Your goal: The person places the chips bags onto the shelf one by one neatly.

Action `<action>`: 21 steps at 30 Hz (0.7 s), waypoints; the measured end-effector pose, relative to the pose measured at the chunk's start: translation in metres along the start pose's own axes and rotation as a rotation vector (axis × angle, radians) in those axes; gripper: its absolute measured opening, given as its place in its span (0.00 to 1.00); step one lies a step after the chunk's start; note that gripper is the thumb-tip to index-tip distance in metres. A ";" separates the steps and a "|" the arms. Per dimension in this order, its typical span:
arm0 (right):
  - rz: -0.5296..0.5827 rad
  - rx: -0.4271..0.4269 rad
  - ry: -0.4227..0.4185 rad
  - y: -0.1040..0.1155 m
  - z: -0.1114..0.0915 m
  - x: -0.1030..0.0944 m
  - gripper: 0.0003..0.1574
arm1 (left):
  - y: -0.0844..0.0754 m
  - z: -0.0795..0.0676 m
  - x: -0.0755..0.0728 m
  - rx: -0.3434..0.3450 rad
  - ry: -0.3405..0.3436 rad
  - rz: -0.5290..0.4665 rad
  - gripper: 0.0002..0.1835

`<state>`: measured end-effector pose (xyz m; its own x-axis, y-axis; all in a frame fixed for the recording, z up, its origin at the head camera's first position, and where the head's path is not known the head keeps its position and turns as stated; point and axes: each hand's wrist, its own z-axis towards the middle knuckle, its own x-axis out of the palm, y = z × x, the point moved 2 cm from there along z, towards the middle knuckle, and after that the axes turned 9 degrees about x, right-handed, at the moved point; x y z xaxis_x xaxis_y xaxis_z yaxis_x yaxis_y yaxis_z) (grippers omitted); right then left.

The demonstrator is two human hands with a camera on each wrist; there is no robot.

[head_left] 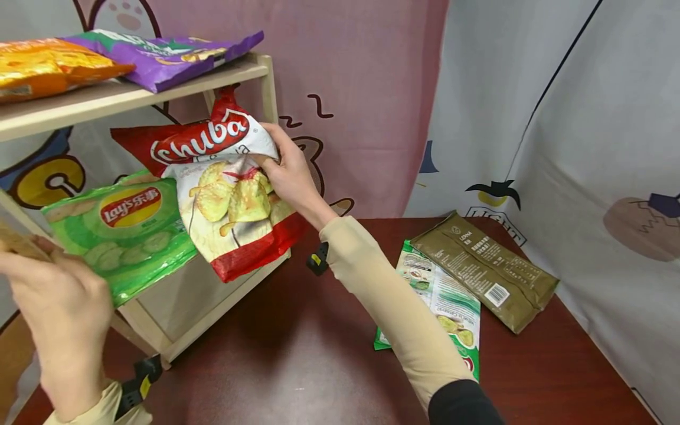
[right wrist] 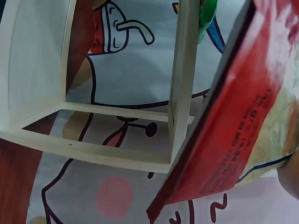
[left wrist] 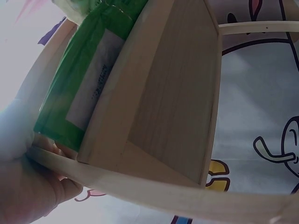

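Observation:
My right hand (head_left: 289, 171) grips a red and white Chuba chip bag (head_left: 228, 183) by its upper right edge. The bag is tilted in front of the wooden shelf rack, and in the right wrist view its red end hangs beside the frame. At the lower left, my left hand (head_left: 64, 313) holds a wooden post (left wrist: 140, 182) of the rack, thumb and fingers about it. Between the hands a green Lay's bag (head_left: 133, 230) slants on the middle shelf, partly behind the Chuba bag. Its green end also shows near my left hand in the left wrist view.
An orange chip bag (head_left: 53, 68) and a purple chip bag (head_left: 164, 53) lie on the top shelf (head_left: 133, 97). To the right on the dark red table (head_left: 297, 366), a brown packet (head_left: 483, 265) overlaps a green and white chip bag (head_left: 438, 295). Printed curtains hang behind.

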<state>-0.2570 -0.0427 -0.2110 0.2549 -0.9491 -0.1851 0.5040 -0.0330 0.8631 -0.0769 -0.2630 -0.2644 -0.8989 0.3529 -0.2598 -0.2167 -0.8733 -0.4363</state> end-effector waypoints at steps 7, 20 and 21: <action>0.121 0.088 0.107 -0.006 0.011 0.015 0.28 | 0.000 0.001 0.001 0.002 -0.019 -0.008 0.27; -0.903 0.137 0.237 -0.020 0.003 0.017 0.27 | -0.005 0.001 0.000 -0.024 -0.003 0.012 0.26; -0.984 0.129 0.235 -0.018 0.002 0.019 0.27 | -0.006 0.002 0.000 -0.019 -0.005 0.001 0.26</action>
<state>-0.2627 -0.0606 -0.2290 -0.0619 -0.3976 -0.9155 0.4882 -0.8121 0.3197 -0.0760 -0.2584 -0.2601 -0.9010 0.3505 -0.2555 -0.2090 -0.8670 -0.4524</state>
